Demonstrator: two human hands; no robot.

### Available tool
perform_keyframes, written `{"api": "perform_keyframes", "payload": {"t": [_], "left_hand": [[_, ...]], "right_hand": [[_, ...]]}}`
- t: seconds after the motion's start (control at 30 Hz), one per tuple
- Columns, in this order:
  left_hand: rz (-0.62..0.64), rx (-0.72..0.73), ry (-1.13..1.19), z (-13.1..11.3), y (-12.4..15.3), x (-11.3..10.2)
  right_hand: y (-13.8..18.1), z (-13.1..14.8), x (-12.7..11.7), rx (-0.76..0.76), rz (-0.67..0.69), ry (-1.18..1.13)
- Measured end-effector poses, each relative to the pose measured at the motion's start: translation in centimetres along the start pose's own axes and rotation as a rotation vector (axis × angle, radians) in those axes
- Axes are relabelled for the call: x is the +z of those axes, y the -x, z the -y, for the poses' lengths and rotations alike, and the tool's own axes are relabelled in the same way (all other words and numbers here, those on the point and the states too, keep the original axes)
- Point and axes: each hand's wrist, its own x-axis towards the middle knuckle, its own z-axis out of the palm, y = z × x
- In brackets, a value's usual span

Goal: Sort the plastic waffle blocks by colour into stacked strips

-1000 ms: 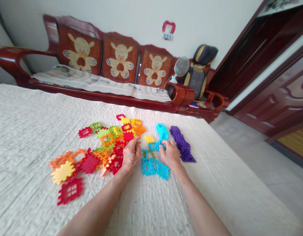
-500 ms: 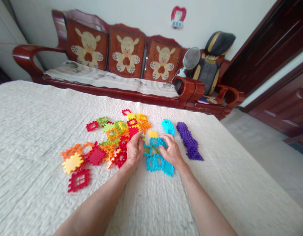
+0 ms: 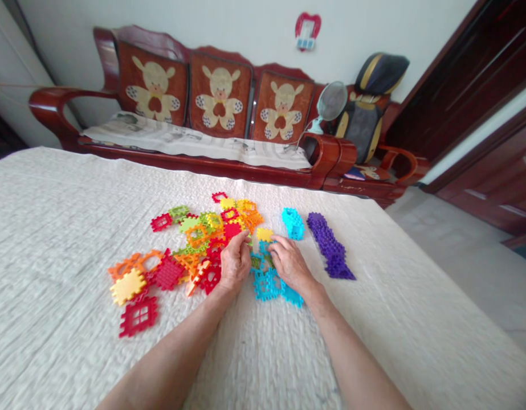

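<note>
My left hand (image 3: 236, 262) is closed at the right edge of a mixed heap of plastic interlocking building tiles. Its thumb and forefinger are bent together beside a bit of green tile (image 3: 248, 239); what they hold is hidden. My right hand (image 3: 290, 263) bends its fingers round a blue interlocking tile (image 3: 264, 247), covering most of it. Just beyond its fingertips lies a yellow tile (image 3: 265, 234). Under and in front of this hand are a blue window tile (image 3: 266, 285), another blue tile (image 3: 292, 295) and a dark green piece (image 3: 256, 262).
Purple tiles (image 3: 329, 245) lie in a row at the right, and a stack of blue tiles (image 3: 293, 223) lies nearer. Red, orange, yellow and green tiles, among them a red window tile (image 3: 138, 316), spread leftward over the white quilted cover (image 3: 66, 228). A wooden sofa (image 3: 194, 154) stands behind.
My right hand has moved left over the blue tiles and its fingers have drawn closer together. The yellow tile has shifted slightly left. My left hand has barely moved.
</note>
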Motion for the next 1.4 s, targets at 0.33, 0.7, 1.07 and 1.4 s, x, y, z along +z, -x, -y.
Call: {"api": "perform_keyframes", "payload": {"t": [0.33, 0.7, 1.07, 1.4], "left_hand": [[0.012, 0.031, -0.054, -0.2, -0.1, -0.1], [0.023, 0.049, -0.097, -0.3, 0.0, -0.3], [0.102, 0.121, -0.173, -1.3, -0.1, -0.5], [0.159, 0.127, -0.144, -2.0, -0.1, -0.8]], "right_hand": [[0.2, -0.4, -0.4, -0.046, 0.086, -0.009], [-0.1, 0.0, 0.2, -0.030, -0.017, 0.009], [-0.7, 1.0, -0.4, 0.115, -0.253, -0.232], [-0.8, 1.1, -0.1, 0.237, -0.353, -0.364]]}}
